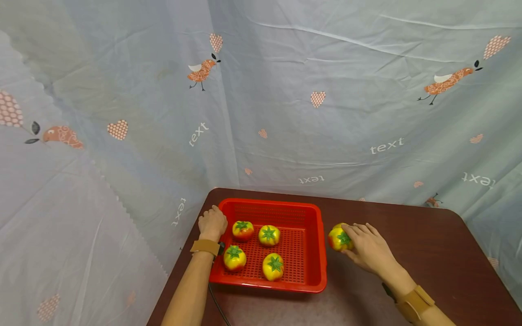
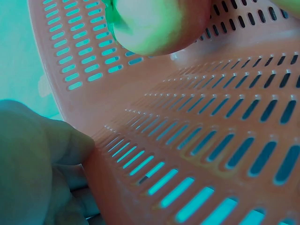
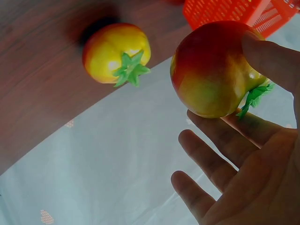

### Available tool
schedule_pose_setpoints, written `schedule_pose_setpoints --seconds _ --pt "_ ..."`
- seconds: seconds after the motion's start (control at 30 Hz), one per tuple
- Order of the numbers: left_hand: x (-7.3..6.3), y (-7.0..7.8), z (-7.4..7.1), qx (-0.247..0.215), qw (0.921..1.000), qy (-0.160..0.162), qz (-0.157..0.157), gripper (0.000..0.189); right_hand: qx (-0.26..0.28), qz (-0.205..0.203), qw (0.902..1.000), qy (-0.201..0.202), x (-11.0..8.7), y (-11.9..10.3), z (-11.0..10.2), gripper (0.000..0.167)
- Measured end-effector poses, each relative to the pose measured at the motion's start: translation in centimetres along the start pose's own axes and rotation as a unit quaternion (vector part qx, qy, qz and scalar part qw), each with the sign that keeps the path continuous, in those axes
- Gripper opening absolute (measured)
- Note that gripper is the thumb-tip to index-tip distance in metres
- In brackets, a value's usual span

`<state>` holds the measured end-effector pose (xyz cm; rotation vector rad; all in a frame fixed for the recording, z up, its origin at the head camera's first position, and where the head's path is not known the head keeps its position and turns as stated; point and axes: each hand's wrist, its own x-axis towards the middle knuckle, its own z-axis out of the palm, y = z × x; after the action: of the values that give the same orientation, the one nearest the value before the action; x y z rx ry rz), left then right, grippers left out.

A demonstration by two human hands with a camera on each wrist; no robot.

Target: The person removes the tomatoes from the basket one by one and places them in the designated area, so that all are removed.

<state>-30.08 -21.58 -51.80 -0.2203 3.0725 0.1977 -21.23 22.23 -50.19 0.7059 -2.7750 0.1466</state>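
Observation:
My left hand (image 1: 213, 222) grips the left rim of a red plastic basket (image 1: 322, 271); its thumb (image 2: 75, 145) lies at the wall's edge, other fingers on the outer side. Several red-and-yellow tomatoes with green star-shaped tops sit inside, one tomato (image 2: 159, 23) showing near the left wrist camera. Right of the basket, my right hand (image 1: 369, 248) holds another tomato (image 3: 213, 70) between thumb and fingers, above the table. A further tomato (image 3: 117, 54) rests on the tabletop nearby; in the head view it is mostly hidden behind the held one.
The dark brown table (image 1: 428, 244) extends right of the basket. A pale blue curtain (image 1: 285, 113) with birds and hearts hangs behind and at the left. A black cable (image 1: 218, 305) runs below the left wrist, by the basket's front left corner.

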Motion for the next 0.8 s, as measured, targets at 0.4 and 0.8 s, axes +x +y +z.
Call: schedule_pose_setpoints --seconds 0.4,0.8 --pt "0.0 0.0 0.0 -0.006 1.0000 -0.001 0.000 0.057 -0.008 0.006 0.9998 -0.014 -1.6 0.1 0.7 0.067" --pt "0.1 -0.1 0.0 -0.006 1.0000 0.002 -0.001 0.058 0.011 0.013 0.9989 -0.044 -3.7 -0.3 3.2 0.067"
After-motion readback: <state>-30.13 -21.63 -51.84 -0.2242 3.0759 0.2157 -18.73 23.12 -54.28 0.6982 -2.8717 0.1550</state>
